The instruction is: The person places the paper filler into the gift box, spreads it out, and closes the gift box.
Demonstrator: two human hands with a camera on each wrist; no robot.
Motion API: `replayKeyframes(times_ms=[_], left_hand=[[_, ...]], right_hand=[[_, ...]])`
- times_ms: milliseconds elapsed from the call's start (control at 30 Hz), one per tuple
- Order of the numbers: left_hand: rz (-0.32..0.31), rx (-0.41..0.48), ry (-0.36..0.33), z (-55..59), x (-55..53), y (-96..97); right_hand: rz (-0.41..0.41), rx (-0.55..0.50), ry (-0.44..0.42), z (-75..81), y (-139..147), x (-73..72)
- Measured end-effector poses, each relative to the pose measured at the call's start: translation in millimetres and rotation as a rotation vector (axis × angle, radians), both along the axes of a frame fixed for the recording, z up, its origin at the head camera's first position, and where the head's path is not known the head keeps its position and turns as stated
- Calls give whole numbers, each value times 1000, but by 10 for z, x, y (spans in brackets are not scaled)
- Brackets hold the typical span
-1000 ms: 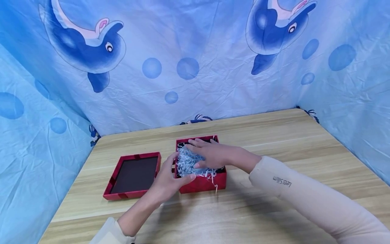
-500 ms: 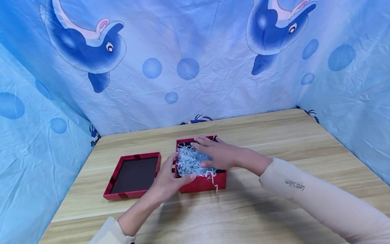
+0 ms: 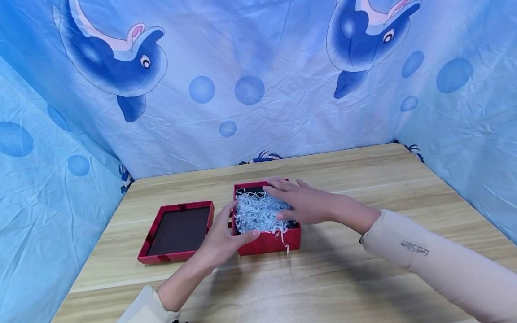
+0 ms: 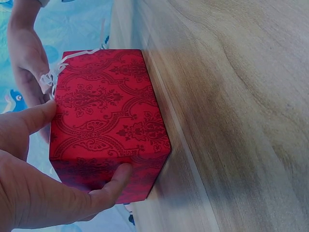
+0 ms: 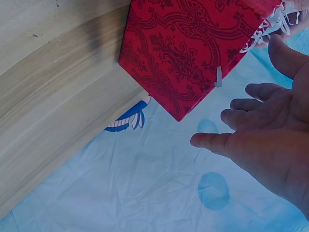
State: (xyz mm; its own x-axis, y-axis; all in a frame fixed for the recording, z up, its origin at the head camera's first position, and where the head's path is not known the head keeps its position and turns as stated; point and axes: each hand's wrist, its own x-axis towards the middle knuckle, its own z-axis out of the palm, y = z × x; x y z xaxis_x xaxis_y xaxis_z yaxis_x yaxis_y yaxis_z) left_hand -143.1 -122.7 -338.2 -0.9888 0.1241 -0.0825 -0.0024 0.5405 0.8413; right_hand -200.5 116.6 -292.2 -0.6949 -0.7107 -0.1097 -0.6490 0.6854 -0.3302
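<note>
Head view: from high up, farthest off, facing forward and down over the table [image 3: 282, 287] to the backdrop [image 3: 282, 128]. Wrist views: rolled, close to the red box [image 4: 106, 106], left facing its near side, right its right side. All three share red box, table and backdrop.

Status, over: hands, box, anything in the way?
Left hand grips red patterned rectangular box. Right hand open over its right side. Pale blue shredded paper inside, strand hanging out. Shallow red lid lies left, not blocking.

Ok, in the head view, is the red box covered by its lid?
No, the red box is open on top, with shredded paper showing and the shallow red lid lying to its left on the table.
</note>
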Motion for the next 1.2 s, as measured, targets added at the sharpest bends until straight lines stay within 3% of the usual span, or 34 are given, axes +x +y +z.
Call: replayKeyframes(times_ms=[667,1200], left_hand=[[8,-23,6,-5,-13,8],[8,-33,6,-10,-3,13]], right_hand=[[-19,24,14,-25,118,213],[52,33,61,-166,59,315]])
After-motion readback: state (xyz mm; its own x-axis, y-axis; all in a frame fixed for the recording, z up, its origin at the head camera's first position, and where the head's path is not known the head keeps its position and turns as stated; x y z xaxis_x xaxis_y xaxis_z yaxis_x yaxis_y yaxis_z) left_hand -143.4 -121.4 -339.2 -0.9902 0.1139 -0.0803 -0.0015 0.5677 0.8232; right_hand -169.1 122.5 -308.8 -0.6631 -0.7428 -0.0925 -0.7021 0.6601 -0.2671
